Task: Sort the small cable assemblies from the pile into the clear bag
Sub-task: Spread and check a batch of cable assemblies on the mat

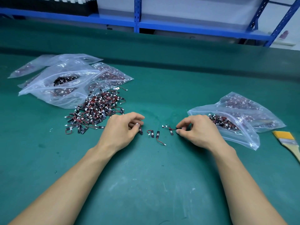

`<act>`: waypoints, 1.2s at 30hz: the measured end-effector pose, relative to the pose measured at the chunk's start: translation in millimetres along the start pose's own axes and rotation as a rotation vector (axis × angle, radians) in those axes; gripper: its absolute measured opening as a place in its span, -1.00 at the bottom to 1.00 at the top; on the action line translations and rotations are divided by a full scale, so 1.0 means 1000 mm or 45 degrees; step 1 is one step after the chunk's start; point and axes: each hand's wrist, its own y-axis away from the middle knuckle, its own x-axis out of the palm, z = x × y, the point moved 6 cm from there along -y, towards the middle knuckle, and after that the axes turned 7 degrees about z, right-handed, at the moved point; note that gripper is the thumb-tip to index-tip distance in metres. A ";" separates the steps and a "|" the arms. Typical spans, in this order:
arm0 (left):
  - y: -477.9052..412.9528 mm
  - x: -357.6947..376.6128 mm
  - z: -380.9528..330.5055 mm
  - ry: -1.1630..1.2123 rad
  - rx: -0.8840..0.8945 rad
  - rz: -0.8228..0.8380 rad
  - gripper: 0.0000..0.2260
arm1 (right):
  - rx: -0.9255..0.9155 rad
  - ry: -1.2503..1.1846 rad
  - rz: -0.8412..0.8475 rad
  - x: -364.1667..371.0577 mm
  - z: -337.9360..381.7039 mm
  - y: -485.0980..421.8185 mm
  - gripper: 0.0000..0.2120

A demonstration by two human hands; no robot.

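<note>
At your far left, filled zip bags (pixel 65 82) lie overlapping on the green mat (pixel 146 176), and the pile of cable assemblies (pixel 95 111) spreads just in front of them. Your left hand (pixel 121 129) sits beside the pile, fingers curled, pinching a black-tabbed assembly (pixel 140 130) at its fingertips. Two loose assemblies (pixel 152 133) lie on the mat between your hands. Your right hand (pixel 198 129) pinches the wire of a second assembly (pixel 170 129) between thumb and forefinger. Just behind that hand, the open clear bag (pixel 235 127) holds more assemblies; a paintbrush (pixel 289 142) lies at the far right.
</note>
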 end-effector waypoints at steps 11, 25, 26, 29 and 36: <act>0.000 -0.001 0.000 -0.023 0.025 -0.040 -0.82 | 0.014 -0.024 0.018 0.001 -0.002 0.000 -0.92; -0.016 -0.030 0.035 -0.882 -0.059 -0.040 -0.60 | 0.027 -0.054 -0.008 0.002 -0.005 -0.001 -0.88; -0.017 -0.030 0.034 -0.890 -0.037 -0.051 -0.64 | 0.029 -0.059 -0.013 0.002 -0.005 -0.001 -0.87; -0.023 -0.034 0.033 -0.885 0.045 -0.108 -0.78 | 0.032 -0.067 -0.019 0.002 -0.006 -0.002 -0.85; -0.032 -0.037 0.029 -0.894 0.155 -0.165 -0.97 | 0.035 -0.064 -0.027 0.003 -0.007 -0.004 -0.83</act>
